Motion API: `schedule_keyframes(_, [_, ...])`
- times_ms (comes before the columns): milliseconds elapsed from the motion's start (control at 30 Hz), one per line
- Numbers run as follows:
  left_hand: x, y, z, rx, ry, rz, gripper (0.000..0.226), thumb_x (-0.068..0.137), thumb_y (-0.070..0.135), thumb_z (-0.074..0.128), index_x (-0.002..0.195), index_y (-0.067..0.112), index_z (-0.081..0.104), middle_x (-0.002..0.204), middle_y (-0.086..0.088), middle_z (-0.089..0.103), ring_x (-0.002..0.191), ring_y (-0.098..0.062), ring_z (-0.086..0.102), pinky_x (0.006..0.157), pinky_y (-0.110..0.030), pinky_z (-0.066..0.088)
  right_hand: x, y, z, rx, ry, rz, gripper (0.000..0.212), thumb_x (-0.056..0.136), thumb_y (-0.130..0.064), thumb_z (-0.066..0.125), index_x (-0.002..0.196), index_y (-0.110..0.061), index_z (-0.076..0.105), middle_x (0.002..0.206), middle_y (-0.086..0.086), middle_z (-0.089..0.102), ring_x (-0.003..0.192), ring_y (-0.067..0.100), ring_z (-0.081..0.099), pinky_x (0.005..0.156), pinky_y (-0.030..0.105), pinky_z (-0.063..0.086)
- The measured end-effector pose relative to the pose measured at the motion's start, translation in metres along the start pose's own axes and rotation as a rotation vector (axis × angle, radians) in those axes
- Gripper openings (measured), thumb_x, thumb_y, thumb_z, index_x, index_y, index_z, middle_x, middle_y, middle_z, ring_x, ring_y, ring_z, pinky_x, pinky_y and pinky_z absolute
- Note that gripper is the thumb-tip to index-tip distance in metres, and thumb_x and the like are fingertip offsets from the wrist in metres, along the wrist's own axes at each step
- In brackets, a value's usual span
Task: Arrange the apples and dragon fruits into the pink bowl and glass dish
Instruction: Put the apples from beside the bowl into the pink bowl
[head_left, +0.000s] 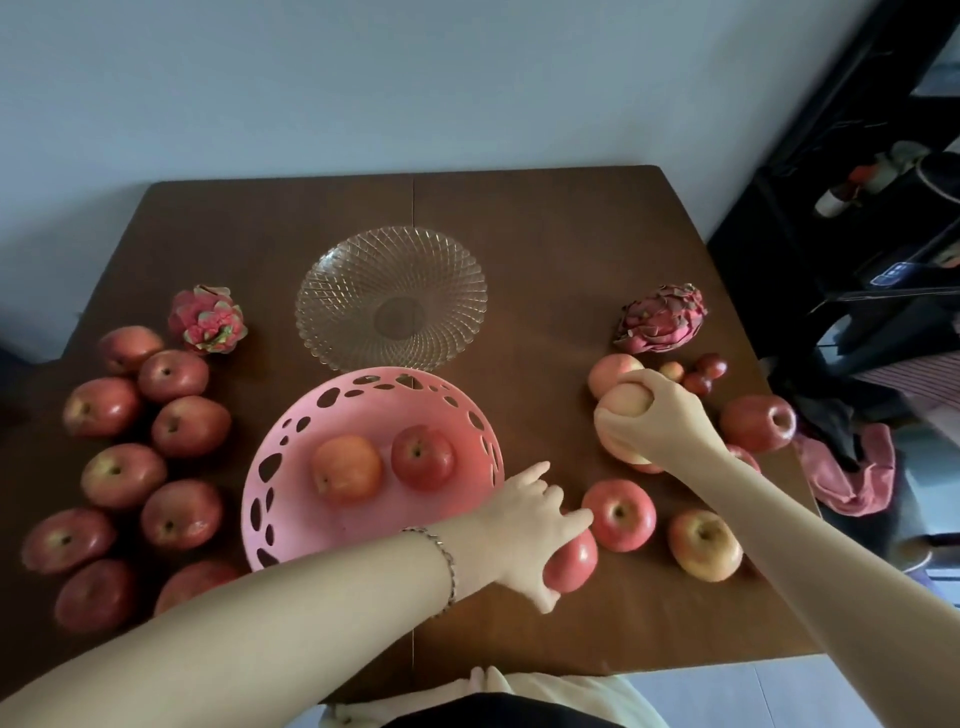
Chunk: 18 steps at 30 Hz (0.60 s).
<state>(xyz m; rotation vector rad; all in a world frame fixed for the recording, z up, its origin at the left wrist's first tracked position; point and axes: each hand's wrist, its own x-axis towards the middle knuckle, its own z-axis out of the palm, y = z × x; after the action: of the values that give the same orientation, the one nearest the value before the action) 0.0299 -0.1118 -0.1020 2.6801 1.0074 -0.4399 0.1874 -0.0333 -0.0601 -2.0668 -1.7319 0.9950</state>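
The pink bowl (291, 457) sits at the table's middle front and holds two red apples (384, 465). Behind it stands the glass dish (390, 296), with nothing in it. My left hand (524, 525) reaches across the bowl's right rim and closes on a red apple (574, 564) lying on the table. My right hand (660, 415) grips a pale apple (626, 399) at the right. Several red apples (150, 457) lie in a cluster at the left. One dragon fruit (208, 319) is at the back left, another (662, 317) at the back right.
More apples (621, 514) lie on the right of the brown table (545, 244), with three small dark fruits (698, 374) near the right dragon fruit. A pink cloth (852, 467) and dark furniture (857, 234) stand past the table's right edge.
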Motion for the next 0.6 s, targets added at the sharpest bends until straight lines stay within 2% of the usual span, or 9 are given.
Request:
schedule_keyframes(67, [-0.016, -0.007, -0.003, -0.165, 0.237, -0.037, 0.087, 0.058, 0.046, 0.074, 0.131, 0.016, 0.038, 0.103, -0.016, 0.056, 0.099, -0.031, 0.055, 0.117, -0.039, 0.013, 0.000, -0.007, -0.004, 0.023, 0.001, -0.004, 0.042, 0.075, -0.031, 0.069, 0.115, -0.024, 0.057, 0.095, 0.001, 0.057, 0.085, 0.019, 0.054, 0.060, 0.024, 0.042])
schedule_keyframes(133, [-0.038, -0.020, -0.008, -0.223, 0.409, -0.123, 0.085, 0.047, 0.048, 0.073, 0.121, 0.022, 0.041, 0.096, -0.010, 0.057, 0.089, -0.028, 0.059, 0.106, -0.035, 0.035, -0.003, -0.020, -0.002, 0.052, -0.016, 0.009, 0.046, 0.075, -0.033, 0.070, 0.117, -0.023, 0.054, 0.097, -0.001, 0.055, 0.086, 0.018, 0.053, 0.055, 0.022, 0.041])
schedule_keyframes(167, [-0.051, -0.027, -0.011, -0.268, 0.443, -0.202, 0.083, 0.046, 0.049, 0.072, 0.119, 0.025, 0.042, 0.097, -0.008, 0.057, 0.088, -0.027, 0.060, 0.097, -0.034, 0.044, -0.006, -0.027, 0.003, 0.045, -0.027, 0.010, 0.049, 0.074, -0.036, 0.071, 0.118, -0.023, 0.052, 0.101, -0.001, 0.054, 0.088, 0.018, 0.054, 0.058, 0.024, 0.043])
schedule_keyframes(233, [-0.076, -0.039, -0.014, -0.420, 0.464, -0.447, 0.080, 0.052, 0.044, 0.073, 0.124, 0.029, 0.042, 0.108, -0.007, 0.051, 0.095, -0.027, 0.058, 0.090, -0.032, 0.048, -0.016, -0.044, 0.019, -0.011, -0.069, -0.027, 0.052, 0.073, -0.040, 0.070, 0.117, -0.023, 0.050, 0.103, -0.004, 0.050, 0.089, 0.018, 0.054, 0.068, 0.027, 0.045])
schedule_keyframes(300, [-0.099, -0.052, -0.007, -0.543, 0.411, -0.681, 0.082, 0.059, 0.039, 0.075, 0.132, 0.030, 0.039, 0.121, -0.005, 0.041, 0.110, -0.025, 0.050, 0.095, -0.032, 0.044, -0.031, -0.062, 0.044, -0.065, -0.151, -0.113, 0.052, 0.071, -0.043, 0.069, 0.116, -0.025, 0.049, 0.108, 0.000, 0.044, 0.089, 0.021, 0.056, 0.074, 0.031, 0.051])
schedule_keyframes(367, [-0.119, -0.061, 0.008, -0.598, 0.358, -0.788, 0.085, 0.060, 0.036, 0.077, 0.135, 0.031, 0.037, 0.126, -0.004, 0.036, 0.118, -0.024, 0.043, 0.098, -0.034, 0.043, -0.047, -0.079, 0.067, -0.205, -0.199, -0.254, 0.055, 0.070, -0.046, 0.066, 0.120, -0.028, 0.049, 0.114, 0.002, 0.041, 0.098, 0.027, 0.055, 0.083, 0.033, 0.050])
schedule_keyframes(500, [-0.147, -0.067, 0.035, -0.533, 0.116, -0.827, 0.088, 0.063, 0.042, 0.073, 0.139, 0.033, 0.030, 0.129, -0.005, 0.034, 0.113, -0.023, 0.048, 0.092, -0.030, 0.046, -0.069, -0.098, 0.102, -0.430, -0.320, -0.510, 0.061, 0.074, -0.040, 0.064, 0.130, -0.024, 0.042, 0.127, 0.007, 0.038, 0.114, 0.031, 0.046, 0.086, 0.034, 0.044])
schedule_keyframes(600, [-0.156, -0.064, 0.053, -0.518, -0.003, -0.817, 0.088, 0.065, 0.041, 0.070, 0.142, 0.034, 0.026, 0.128, -0.004, 0.034, 0.111, -0.023, 0.048, 0.091, -0.030, 0.047, -0.080, -0.098, 0.133, -0.553, -0.492, -0.491, 0.067, 0.075, -0.034, 0.067, 0.131, -0.017, 0.034, 0.129, 0.009, 0.039, 0.116, 0.033, 0.047, 0.083, 0.038, 0.047])
